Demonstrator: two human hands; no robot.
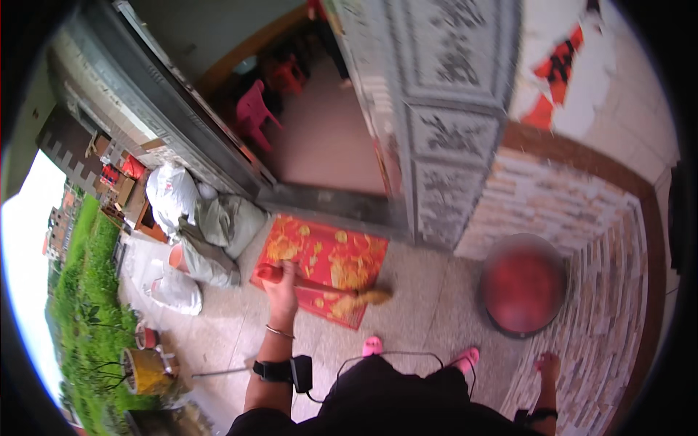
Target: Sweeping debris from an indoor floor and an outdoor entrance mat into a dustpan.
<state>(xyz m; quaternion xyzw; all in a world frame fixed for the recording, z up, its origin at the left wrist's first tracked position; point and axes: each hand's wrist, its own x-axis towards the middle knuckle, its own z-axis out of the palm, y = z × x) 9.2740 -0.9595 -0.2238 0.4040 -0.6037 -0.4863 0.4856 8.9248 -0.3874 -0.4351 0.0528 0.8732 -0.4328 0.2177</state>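
Note:
My left hand (282, 286) is closed around the red handle of what looks like a broom (327, 288). The shaft slants down to the right, and its straw-coloured, blurred head (376, 297) lies over the right side of a red doormat (322, 253) with gold patterns. At lower right, my right hand (548, 365) hangs beside the stone-strip wall. Nothing shows in it, but its fingers are too small and blurred to tell how they are held.
A grey door sill (338, 204) borders the mat; inside are a pink plastic chair (253, 114) and a person (330, 43). Stuffed sacks (229, 223) stand left. A round red container (523, 286) stands right. A thin rod (221, 373) shows by my left forearm.

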